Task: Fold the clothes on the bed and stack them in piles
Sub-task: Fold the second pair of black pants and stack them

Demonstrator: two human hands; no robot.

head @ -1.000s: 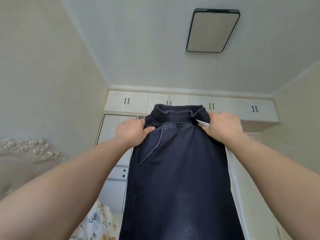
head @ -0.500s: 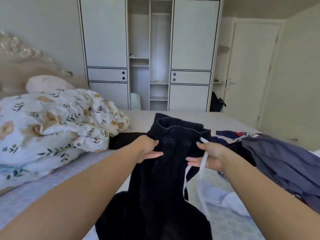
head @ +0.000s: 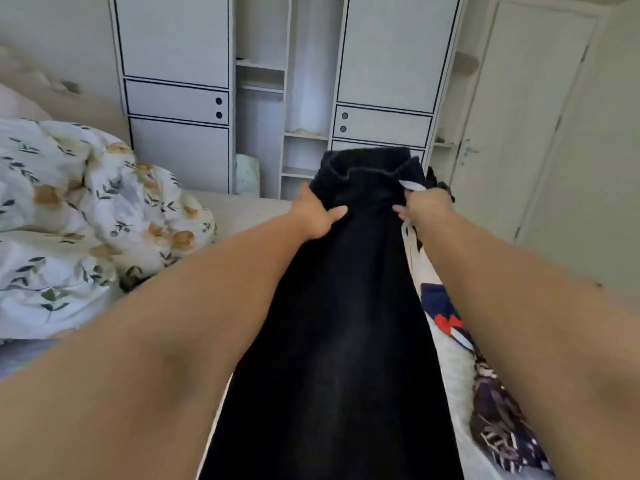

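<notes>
I hold a pair of dark denim trousers [head: 349, 323] stretched out in front of me, elastic waistband at the far end. My left hand [head: 317, 214] grips the left side just below the waistband. On the right side, my right hand [head: 420, 206] grips the fabric together with a white drawstring [head: 410, 237] that hangs beneath it. The legs run down toward me and out of the bottom of the frame. A patterned navy, red and white garment [head: 450, 320] lies on the bed [head: 242, 209] under my right forearm.
A crumpled floral duvet [head: 86, 209] is piled on the left of the bed. A white wardrobe [head: 176, 98] with open middle shelves stands beyond the bed. A closed white door [head: 512, 133] is at the right.
The trousers were held high toward the ceiling, dropped slack to the bed, and are now pulled out straight and taut again. My view has come down from the ceiling to the bed.
</notes>
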